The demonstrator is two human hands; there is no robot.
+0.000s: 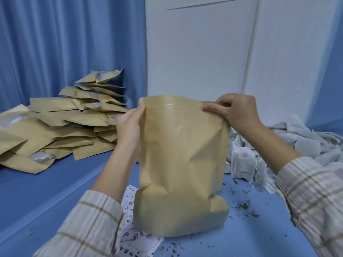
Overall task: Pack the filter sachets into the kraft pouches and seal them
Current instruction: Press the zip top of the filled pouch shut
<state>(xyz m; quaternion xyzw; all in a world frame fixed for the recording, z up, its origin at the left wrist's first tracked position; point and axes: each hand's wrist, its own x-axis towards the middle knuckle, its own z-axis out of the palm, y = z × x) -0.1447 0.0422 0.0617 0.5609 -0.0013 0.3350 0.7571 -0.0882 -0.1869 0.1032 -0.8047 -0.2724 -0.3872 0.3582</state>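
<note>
We hold a kraft pouch [182, 164] upright on the blue table [46, 186], its bulging bottom resting on printed paper sheets [130, 236]. Our left hand [130, 125] grips the pouch's upper left edge, thumb on the near face and fingers hidden behind it. Our right hand [235, 110] pinches the upper right corner at the zip strip, fingers curled tight over the top edge. From here we cannot tell whether the mouth is closed. To the left lies a heap of kraft pouches [61, 125], piled against the blue curtain [65, 43]. To the right, beside the pouch, sits a pile of white filter sachets [245, 160]. Loose dried herb bits [243, 206] are scattered on the table near the pouch's base.
</note>
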